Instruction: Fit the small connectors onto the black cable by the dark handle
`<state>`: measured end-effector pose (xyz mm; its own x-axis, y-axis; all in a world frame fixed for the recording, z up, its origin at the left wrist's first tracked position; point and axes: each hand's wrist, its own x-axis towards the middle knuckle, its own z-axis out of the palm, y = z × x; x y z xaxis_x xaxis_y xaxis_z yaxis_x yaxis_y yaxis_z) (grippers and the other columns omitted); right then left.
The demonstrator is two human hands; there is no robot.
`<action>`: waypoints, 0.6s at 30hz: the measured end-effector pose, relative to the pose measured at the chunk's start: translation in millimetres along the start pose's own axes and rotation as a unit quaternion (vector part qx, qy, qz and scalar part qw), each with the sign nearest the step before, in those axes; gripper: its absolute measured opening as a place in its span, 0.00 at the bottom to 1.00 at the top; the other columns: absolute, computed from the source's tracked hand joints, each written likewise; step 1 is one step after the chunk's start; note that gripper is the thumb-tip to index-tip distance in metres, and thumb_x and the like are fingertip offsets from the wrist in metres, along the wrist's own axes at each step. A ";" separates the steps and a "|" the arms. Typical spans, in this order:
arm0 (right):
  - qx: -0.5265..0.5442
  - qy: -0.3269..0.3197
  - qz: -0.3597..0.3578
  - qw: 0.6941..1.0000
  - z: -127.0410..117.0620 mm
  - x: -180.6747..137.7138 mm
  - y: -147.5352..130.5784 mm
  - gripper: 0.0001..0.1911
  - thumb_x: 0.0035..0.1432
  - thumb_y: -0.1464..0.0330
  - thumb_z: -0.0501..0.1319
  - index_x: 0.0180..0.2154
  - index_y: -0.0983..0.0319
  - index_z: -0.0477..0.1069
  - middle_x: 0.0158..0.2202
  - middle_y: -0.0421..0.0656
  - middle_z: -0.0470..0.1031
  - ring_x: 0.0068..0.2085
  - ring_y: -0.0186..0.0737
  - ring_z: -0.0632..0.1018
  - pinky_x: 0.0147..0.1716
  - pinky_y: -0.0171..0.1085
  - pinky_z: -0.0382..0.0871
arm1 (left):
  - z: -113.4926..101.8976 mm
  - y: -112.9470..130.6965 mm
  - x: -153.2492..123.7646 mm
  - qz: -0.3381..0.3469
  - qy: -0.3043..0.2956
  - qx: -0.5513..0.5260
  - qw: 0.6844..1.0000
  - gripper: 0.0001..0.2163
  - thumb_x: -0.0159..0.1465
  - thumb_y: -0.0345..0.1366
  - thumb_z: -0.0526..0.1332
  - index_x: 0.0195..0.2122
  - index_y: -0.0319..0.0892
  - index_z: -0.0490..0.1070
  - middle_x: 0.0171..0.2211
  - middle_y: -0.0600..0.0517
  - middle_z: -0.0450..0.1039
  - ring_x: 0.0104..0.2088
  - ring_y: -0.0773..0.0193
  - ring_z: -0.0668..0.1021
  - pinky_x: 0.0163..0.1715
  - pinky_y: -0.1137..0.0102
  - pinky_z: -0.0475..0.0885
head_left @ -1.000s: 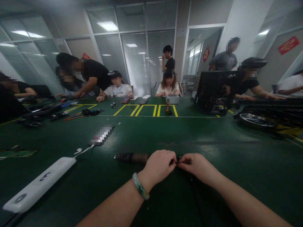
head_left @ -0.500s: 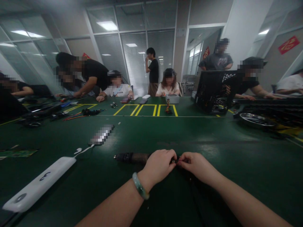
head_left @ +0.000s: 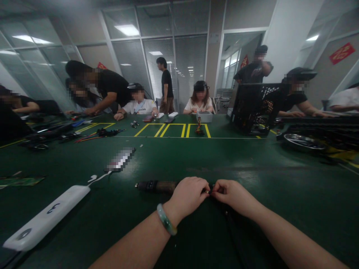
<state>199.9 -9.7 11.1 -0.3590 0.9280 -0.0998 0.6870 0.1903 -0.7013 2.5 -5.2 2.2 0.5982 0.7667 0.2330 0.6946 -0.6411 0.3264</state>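
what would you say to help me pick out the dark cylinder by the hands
On the dark green workbench, find the left hand with a pale green bangle. From under that hand pokes a cylinder, black-tipped and brown-bodied, unlike the long white bar further left.

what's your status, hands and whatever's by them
Left hand and right hand pinching small metal-tipped connector. Black cable below right hand. Dark sleeved cylinder just behind left hand, nothing over the hands.
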 end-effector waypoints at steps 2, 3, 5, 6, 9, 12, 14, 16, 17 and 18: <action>0.002 -0.002 0.001 1.000 0.8 1.1 3.0 0.07 0.56 0.66 0.60 0.32 0.62 0.74 0.29 0.39 0.78 0.30 0.36 0.77 0.27 0.30 0.64 | -0.1 0.6 -0.1 -0.002 -0.001 0.000 1.000 0.05 0.63 0.35 0.62 0.41 0.46 0.70 0.40 0.55 0.74 0.42 0.61 0.75 0.45 0.64 0.66; 0.003 -0.003 0.001 1.000 1.3 1.7 4.7 0.07 0.56 0.66 0.60 0.32 0.62 0.74 0.29 0.39 0.78 0.30 0.36 0.77 0.27 0.30 0.64 | -0.1 0.8 -0.2 -0.009 -0.001 0.002 1.000 0.07 0.63 0.35 0.62 0.42 0.46 0.70 0.40 0.55 0.74 0.42 0.61 0.75 0.44 0.65 0.67; 0.003 -0.001 -0.003 1.000 2.4 3.0 8.1 0.07 0.56 0.65 0.60 0.32 0.62 0.73 0.29 0.39 0.78 0.29 0.36 0.76 0.26 0.30 0.63 | 0.5 0.7 -0.3 -0.030 0.003 0.003 1.000 0.08 0.61 0.36 0.64 0.42 0.46 0.69 0.38 0.55 0.73 0.40 0.61 0.75 0.40 0.65 0.67; 0.001 0.001 -0.006 1.000 2.9 3.4 9.3 0.07 0.56 0.64 0.60 0.32 0.62 0.73 0.28 0.39 0.77 0.29 0.36 0.76 0.26 0.30 0.63 | 0.9 0.4 -0.3 -0.039 0.005 0.002 0.999 0.09 0.61 0.37 0.65 0.41 0.46 0.68 0.38 0.55 0.73 0.39 0.60 0.75 0.39 0.66 0.68; -0.004 0.006 -0.007 1.000 3.2 3.7 10.0 0.08 0.56 0.64 0.60 0.32 0.62 0.73 0.28 0.39 0.77 0.29 0.36 0.76 0.26 0.30 0.63 | 1.8 -1.1 -0.2 -0.040 0.008 -0.011 0.999 0.09 0.60 0.38 0.66 0.38 0.44 0.68 0.36 0.54 0.73 0.38 0.60 0.75 0.39 0.66 0.68; -0.002 0.000 0.003 1.000 1.8 2.5 7.1 0.08 0.56 0.64 0.60 0.32 0.62 0.74 0.29 0.39 0.77 0.30 0.36 0.76 0.27 0.31 0.63 | 1.2 -1.7 -0.1 -0.032 0.006 -0.020 0.999 0.07 0.61 0.38 0.65 0.37 0.44 0.69 0.37 0.54 0.73 0.39 0.60 0.75 0.41 0.66 0.68; 0.002 -0.003 0.006 1.000 0.7 1.5 4.8 0.08 0.57 0.64 0.60 0.33 0.62 0.74 0.29 0.39 0.78 0.30 0.36 0.76 0.28 0.31 0.64 | 0.5 -1.6 -0.1 -0.032 0.002 -0.017 0.999 0.06 0.61 0.38 0.64 0.37 0.44 0.70 0.37 0.53 0.73 0.40 0.60 0.75 0.42 0.65 0.68; 0.005 -0.002 0.005 1.000 -0.3 0.5 3.0 0.08 0.57 0.64 0.60 0.33 0.62 0.74 0.29 0.40 0.78 0.30 0.36 0.76 0.28 0.31 0.64 | 0.1 -1.3 -0.3 -0.029 -0.004 -0.010 1.000 0.06 0.62 0.37 0.63 0.39 0.44 0.70 0.38 0.53 0.73 0.41 0.60 0.75 0.43 0.65 0.67; 0.007 -0.002 0.004 1.000 -0.6 0.1 2.3 0.08 0.57 0.64 0.60 0.33 0.62 0.74 0.29 0.40 0.78 0.30 0.36 0.76 0.28 0.31 0.64 | 0.2 -1.3 -0.4 -0.027 -0.007 -0.007 1.000 0.05 0.62 0.36 0.62 0.39 0.44 0.70 0.38 0.53 0.73 0.41 0.60 0.75 0.43 0.65 0.67; 0.009 -0.003 0.002 1.000 -0.8 -0.2 1.7 0.08 0.57 0.64 0.60 0.33 0.62 0.75 0.29 0.40 0.77 0.30 0.36 0.76 0.28 0.31 0.64 | 0.4 -1.3 -0.4 -0.024 -0.008 -0.004 1.000 0.05 0.63 0.35 0.62 0.39 0.43 0.70 0.38 0.52 0.73 0.41 0.60 0.75 0.43 0.65 0.67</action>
<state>201.7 -9.3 10.5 -0.3592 0.9271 -0.1072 0.6774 0.1800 -0.7133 1.5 -4.6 1.3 0.5706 0.7959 0.2021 0.7193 -0.6032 0.3446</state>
